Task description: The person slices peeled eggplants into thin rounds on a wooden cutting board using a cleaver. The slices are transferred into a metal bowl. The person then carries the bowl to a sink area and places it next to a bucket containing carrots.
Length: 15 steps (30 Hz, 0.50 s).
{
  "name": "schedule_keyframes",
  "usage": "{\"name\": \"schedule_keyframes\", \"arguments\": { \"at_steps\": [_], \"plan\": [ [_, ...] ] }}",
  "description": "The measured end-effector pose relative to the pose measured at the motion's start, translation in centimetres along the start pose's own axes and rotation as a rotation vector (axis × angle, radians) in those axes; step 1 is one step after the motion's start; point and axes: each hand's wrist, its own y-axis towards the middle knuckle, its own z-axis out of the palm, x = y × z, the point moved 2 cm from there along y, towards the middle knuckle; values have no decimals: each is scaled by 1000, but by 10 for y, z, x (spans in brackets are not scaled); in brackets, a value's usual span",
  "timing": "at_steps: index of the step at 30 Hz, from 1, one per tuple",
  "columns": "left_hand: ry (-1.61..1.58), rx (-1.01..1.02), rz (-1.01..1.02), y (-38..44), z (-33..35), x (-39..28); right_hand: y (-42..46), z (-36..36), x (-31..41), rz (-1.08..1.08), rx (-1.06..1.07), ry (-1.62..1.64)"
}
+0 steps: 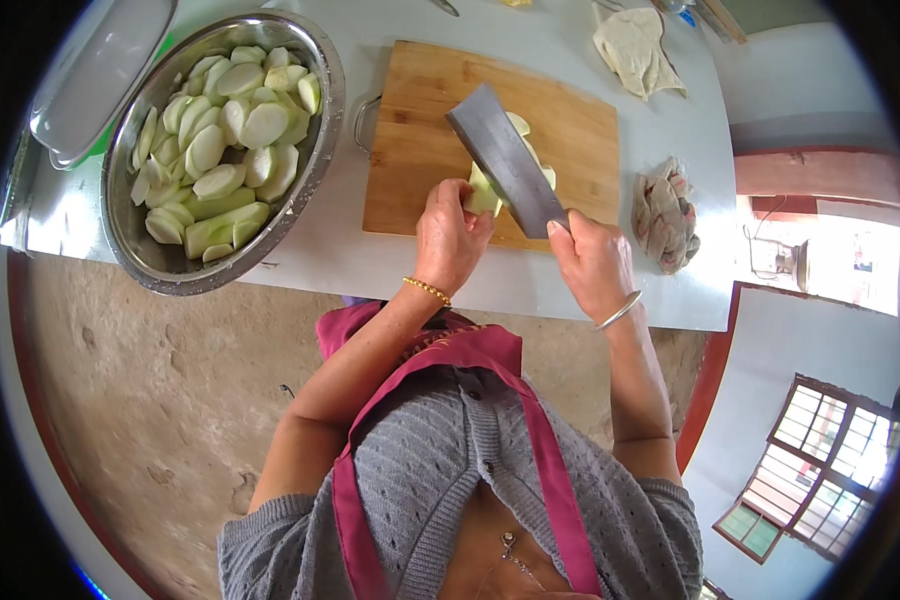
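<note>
My right hand (591,259) grips the handle of a broad-bladed cleaver (504,159), its blade slanting up and left over a wooden cutting board (420,112). Pale green peeled vegetable pieces (483,189) lie on the board, partly hidden under the blade. The fingertips of my left hand (454,232) hold the near end of one piece, left of the blade, at the board's front edge. Whether the edge touches the vegetable I cannot tell. To the left, a large oval metal basin (328,112) holds many sliced pale vegetable pieces (262,125) and some longer chunks.
A crumpled patterned cloth (667,217) lies right of the board, and a cream cloth (636,51) farther back. Behind the basin at the left stands a clear plastic container (97,75). The metal tabletop's (322,274) front edge runs close before my body.
</note>
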Motion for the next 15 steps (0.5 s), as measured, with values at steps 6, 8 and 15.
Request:
{"name": "schedule_keyframes", "arguments": {
  "at_steps": [6,8,15],
  "plan": [
    [7,-28,25,0,0,0,20,24,-4,-32,8,-47],
    [-2,-22,27,2,2,1,27,30,-9,-17,28,-36],
    [5,-52,62,20,6,6,25,12,-7,-2,-20,9]
  ]
}}
